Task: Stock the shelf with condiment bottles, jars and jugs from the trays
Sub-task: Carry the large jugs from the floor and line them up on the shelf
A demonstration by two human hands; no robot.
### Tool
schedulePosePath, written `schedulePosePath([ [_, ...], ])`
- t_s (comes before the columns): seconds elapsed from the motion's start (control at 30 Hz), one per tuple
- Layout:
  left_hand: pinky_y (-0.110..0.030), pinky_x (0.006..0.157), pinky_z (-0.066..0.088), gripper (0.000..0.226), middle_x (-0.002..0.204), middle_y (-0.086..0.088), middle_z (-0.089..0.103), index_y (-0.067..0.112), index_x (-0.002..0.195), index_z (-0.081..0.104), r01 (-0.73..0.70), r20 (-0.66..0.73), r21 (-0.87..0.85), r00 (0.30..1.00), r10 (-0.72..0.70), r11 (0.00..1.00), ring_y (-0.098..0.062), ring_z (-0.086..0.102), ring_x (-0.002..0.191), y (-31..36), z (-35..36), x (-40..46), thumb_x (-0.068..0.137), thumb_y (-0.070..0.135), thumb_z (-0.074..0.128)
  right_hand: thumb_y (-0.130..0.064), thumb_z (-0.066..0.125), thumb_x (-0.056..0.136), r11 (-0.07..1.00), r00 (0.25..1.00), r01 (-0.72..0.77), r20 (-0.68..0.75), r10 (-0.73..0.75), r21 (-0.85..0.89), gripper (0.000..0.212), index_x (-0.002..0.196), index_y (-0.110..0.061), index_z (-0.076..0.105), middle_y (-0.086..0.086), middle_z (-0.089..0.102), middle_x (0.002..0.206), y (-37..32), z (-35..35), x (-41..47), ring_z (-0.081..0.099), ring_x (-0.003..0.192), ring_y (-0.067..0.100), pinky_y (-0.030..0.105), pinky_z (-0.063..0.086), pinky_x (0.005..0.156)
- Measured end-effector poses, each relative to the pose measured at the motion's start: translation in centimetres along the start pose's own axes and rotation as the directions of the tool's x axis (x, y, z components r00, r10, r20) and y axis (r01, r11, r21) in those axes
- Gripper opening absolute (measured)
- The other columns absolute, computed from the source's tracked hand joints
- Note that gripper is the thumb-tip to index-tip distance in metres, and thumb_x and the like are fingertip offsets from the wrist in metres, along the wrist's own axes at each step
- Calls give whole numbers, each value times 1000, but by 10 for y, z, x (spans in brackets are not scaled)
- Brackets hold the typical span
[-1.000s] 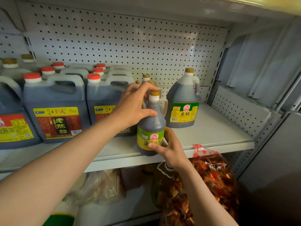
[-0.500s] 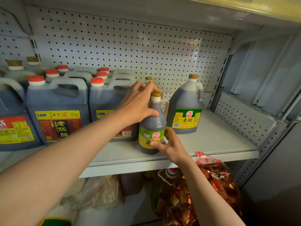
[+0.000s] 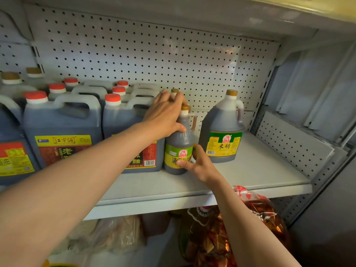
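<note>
Bottle (image 3: 179, 149) upright mid-shelf (image 3: 250, 170); left hand (image 3: 165, 114) curls round its shoulder, right hand (image 3: 200, 162) pinches label. Seat squarely beside jug (image 3: 221, 132), label forward.

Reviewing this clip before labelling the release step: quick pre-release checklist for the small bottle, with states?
1. Small bottle standing on the shelf: ok, upright, base down.
2. Left hand on its shoulder: ok, thumb presses it.
3. Right hand gripping the label: ok.
4. Label facing front: ok.
5. Clear of the big jug on its right: ok, gap shows.
6. Room behind for pushing back: cannot tell, left hand hides it.
</note>
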State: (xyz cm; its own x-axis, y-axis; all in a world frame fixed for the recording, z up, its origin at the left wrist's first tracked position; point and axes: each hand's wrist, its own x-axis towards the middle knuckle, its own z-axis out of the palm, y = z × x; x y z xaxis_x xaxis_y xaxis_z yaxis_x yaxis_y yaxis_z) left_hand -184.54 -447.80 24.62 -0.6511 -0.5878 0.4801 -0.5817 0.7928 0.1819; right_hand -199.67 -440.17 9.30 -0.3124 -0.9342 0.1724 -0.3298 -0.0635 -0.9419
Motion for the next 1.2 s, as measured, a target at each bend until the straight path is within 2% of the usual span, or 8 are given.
schedulePosePath([
  [0.13, -35, 121, 7, 77, 127, -12, 49, 16, 127, 41, -18, -29, 76, 999, 20, 997, -32, 31, 137, -3, 4, 8, 70, 44, 85, -27, 82, 79, 999, 1000, -6, 12, 6, 32, 73, 137, -11, 41, 4, 61, 130, 2, 1, 10, 62, 116, 11, 30, 56, 93],
  [0.23, -36, 121, 8, 77, 122, -11, 52, 16, 124, 42, -32, -48, 117, 998, 38, 993, -31, 38, 130, -4, 6, 12, 68, 47, 84, -34, 83, 74, 998, 1000, -14, 15, 13, 66, 79, 137, -14, 41, 3, 61, 130, 4, 1, 13, 62, 118, 11, 29, 55, 93],
  [0.43, -35, 121, 6, 78, 125, -12, 53, 15, 126, 40, -28, -43, 155, 998, 35, 987, -32, 35, 135, -5, 8, 16, 70, 48, 83, -37, 84, 71, 995, 1000, -10, 13, 9, 96, 82, 138, -15, 41, 3, 61, 132, 6, 3, 17, 60, 120, 12, 33, 54, 97],
  [0.6, -35, 122, 9, 79, 122, -11, 54, 18, 125, 40, -38, -60, 149, 997, 47, 988, -29, 38, 133, -8, 11, 18, 68, 49, 84, -31, 83, 77, 995, 1000, -25, 7, 24, 99, 74, 137, -19, 42, -2, 62, 131, 7, 4, 15, 59, 120, 6, 19, 52, 88],
  [0.77, -35, 122, 7, 78, 126, -12, 53, 18, 125, 40, -34, -54, 142, 998, 42, 989, -31, 33, 139, -9, 13, 19, 68, 49, 84, -25, 82, 80, 994, 1000, -30, 7, 30, 105, 69, 136, -19, 43, -1, 64, 128, 9, 5, 16, 62, 117, 12, 31, 53, 97],
  [0.93, -37, 122, 14, 78, 121, -12, 57, 19, 121, 40, -57, -69, 141, 995, 67, 988, -30, 40, 132, -15, 18, 22, 65, 54, 83, -34, 85, 70, 994, 999, -33, 11, 32, 104, 73, 130, -18, 47, 2, 66, 124, 6, 0, 18, 64, 114, 14, 30, 55, 92],
  [1.0, -37, 121, 17, 78, 120, -12, 57, 20, 120, 40, -61, -82, 140, 994, 73, 988, -29, 41, 131, -16, 19, 22, 65, 55, 83, -32, 84, 71, 994, 999, -39, 16, 38, 100, 72, 131, -17, 47, 1, 66, 124, 6, -1, 18, 65, 114, 13, 29, 55, 92],
  [1.2, -36, 122, 4, 77, 127, -12, 56, 17, 126, 38, -58, -71, 186, 995, 72, 981, -30, 33, 140, -13, 18, 19, 72, 53, 80, -19, 80, 82, 995, 999, -41, 7, 41, 95, 63, 134, -16, 45, 0, 66, 126, 8, 2, 15, 64, 114, 10, 29, 54, 96],
])
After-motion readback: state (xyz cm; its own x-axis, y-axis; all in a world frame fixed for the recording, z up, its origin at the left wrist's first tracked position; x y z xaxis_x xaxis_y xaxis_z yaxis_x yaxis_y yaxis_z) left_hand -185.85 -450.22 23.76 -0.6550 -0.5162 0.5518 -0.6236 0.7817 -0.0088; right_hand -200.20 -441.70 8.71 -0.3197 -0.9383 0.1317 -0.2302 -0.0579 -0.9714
